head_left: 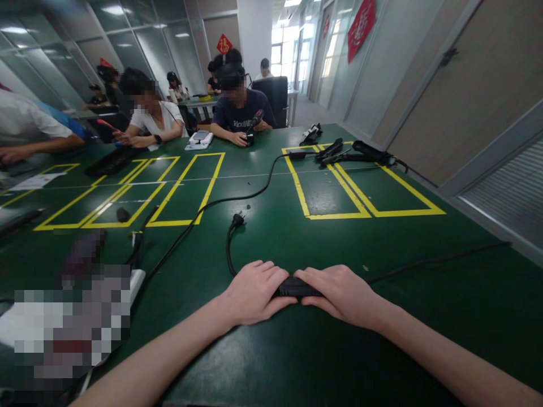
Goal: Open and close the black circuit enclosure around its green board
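Note:
Both my hands grip a black power adapter [300, 287] low over the green table [271, 362]. My left hand [255, 292] is closed round its left end, my right hand [343, 294] round its right end, with the fingertips of the two hands nearly meeting. From behind my left hand a short black cord curves up to a plug [238, 219], whose prongs point away to the right. A thin black cable [436, 262] runs out on the right past my right hand. Much of the adapter's two ends is hidden by my fingers.
Yellow tape rectangles [339, 216] mark the tabletop. A long black cable [237, 198] crosses to another adapter [297, 154] near black tools or straps [365, 152]. Blurred-out items [85, 322] lie at the left. Across the table sit a person in dark blue [241, 110] and one in white [156, 118].

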